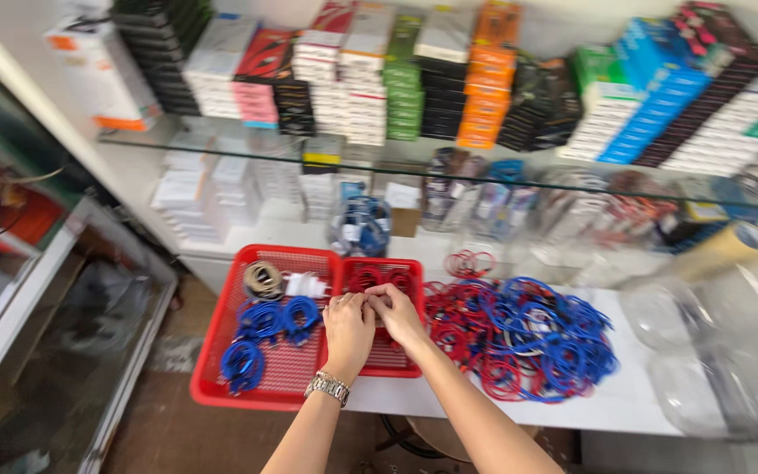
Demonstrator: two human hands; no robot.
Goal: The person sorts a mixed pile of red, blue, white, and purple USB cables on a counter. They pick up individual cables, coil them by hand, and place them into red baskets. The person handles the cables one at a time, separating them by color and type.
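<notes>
My left hand and my right hand meet fingertip to fingertip over two red mesh baskets, pinching something small that I cannot make out. The large red basket on the left holds several coiled blue cables, a beige coil and a white charger plug. The smaller red basket under my hands holds red coiled cables. A metal watch sits on my left wrist.
A big heap of red and blue coiled cables lies on the white table to the right. Clear plastic bags sit at far right. Glass shelves behind carry stacked boxes. A glass display case stands at left.
</notes>
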